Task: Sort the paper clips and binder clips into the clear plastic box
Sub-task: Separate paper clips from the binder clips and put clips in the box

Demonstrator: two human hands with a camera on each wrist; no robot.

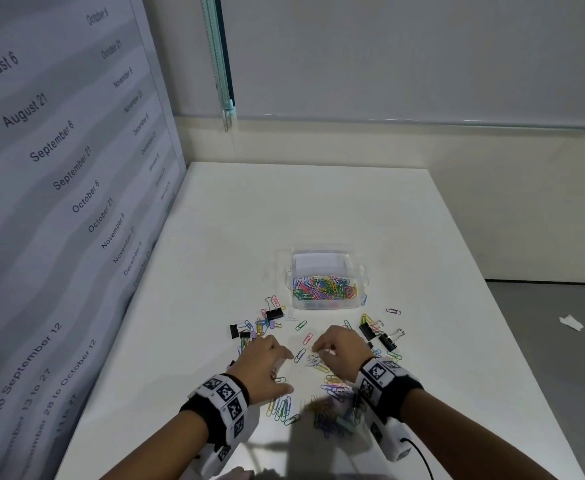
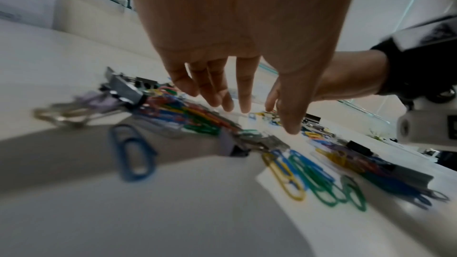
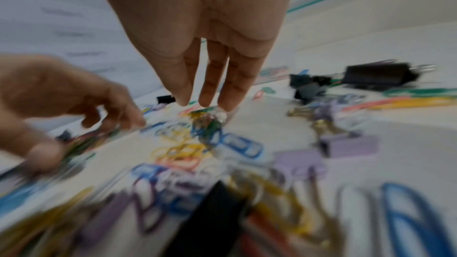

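Note:
The clear plastic box [image 1: 325, 304] stands mid-table with several coloured paper clips inside. More paper clips [image 1: 280, 408] and black binder clips [image 1: 274, 313] lie scattered on the white table [image 1: 318, 209] in front of it. My left hand [image 1: 289, 371] hovers over the loose clips with fingers spread, holding nothing; in the left wrist view its fingers [image 2: 245, 105] point straight down. My right hand [image 1: 316, 348] is beside it, its thumb and fingertips [image 3: 207, 101] closed together on a small bunch of paper clips [image 3: 211, 124]. That view is blurred.
Two black binder clips [image 1: 377, 336] lie to the right of my right hand, and purple ones [image 3: 351, 146] sit near the front. A printed wall panel [image 1: 59, 202] borders the table's left side. The table's right edge [image 1: 512, 323] drops to grey floor with a white scrap [image 1: 570, 322].

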